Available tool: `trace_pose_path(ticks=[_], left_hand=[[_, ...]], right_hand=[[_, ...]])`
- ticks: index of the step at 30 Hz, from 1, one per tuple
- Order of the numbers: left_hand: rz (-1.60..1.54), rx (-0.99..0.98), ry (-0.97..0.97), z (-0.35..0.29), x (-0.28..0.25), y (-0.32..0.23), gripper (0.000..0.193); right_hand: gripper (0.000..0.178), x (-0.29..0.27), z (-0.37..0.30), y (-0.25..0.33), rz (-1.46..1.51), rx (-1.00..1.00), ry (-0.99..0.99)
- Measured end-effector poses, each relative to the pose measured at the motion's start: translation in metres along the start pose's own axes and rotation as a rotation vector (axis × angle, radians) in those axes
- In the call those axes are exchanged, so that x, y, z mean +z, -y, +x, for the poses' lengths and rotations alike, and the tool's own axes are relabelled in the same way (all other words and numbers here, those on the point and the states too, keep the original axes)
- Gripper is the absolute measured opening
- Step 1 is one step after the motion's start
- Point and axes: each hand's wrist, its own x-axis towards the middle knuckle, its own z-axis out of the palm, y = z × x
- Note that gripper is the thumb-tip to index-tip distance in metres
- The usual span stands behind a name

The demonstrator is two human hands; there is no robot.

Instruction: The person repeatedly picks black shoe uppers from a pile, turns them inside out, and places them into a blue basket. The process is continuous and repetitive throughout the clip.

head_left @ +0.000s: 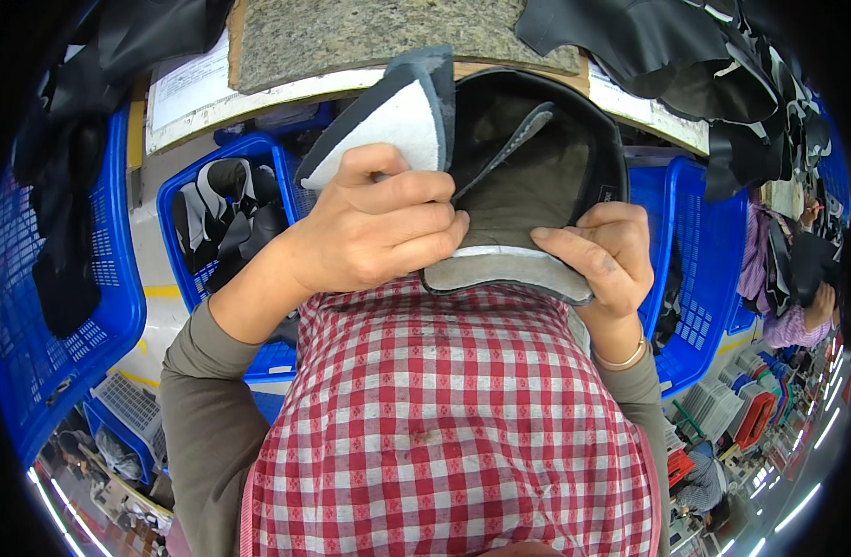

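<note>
A black leather piece, looking like a boot upper with a dark olive lining, is held up in front of my chest. My left hand is closed on its left part, where a dark flap with a white backing stands up above the knuckles. On the right, my right hand pinches the near edge, thumb on the lining. Between the hands a grey strip with a thin white line runs along that edge. A narrow dark tongue-like strip sticks up inside the piece. The fingertips beneath it are hidden.
A speckled stone slab lies on the worktable beyond my hands. Black leather pieces overhang the table at right. Blue plastic baskets stand left and right, the left one holding cut pieces. Another person's hand shows far right.
</note>
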Motion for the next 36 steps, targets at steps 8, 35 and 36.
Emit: trace_pose_path(ticks=[8,35,36], left_hand=[[-0.071,-0.004,0.071,0.002,0.007,-0.002,0.010],[-0.297,-0.377,0.287,0.074,-0.002,0.046,0.036],[-0.303,-0.260,0.406,0.077,0.002,0.046,0.032]], right_hand=[[0.034,0.019,-0.016,0.004,0.097,0.262,-0.123],[0.011,0.008,0.018,-0.004,-0.285,-0.052,0.334],[0.007,0.014,0.024,-0.003,-0.281,-0.037,0.348]])
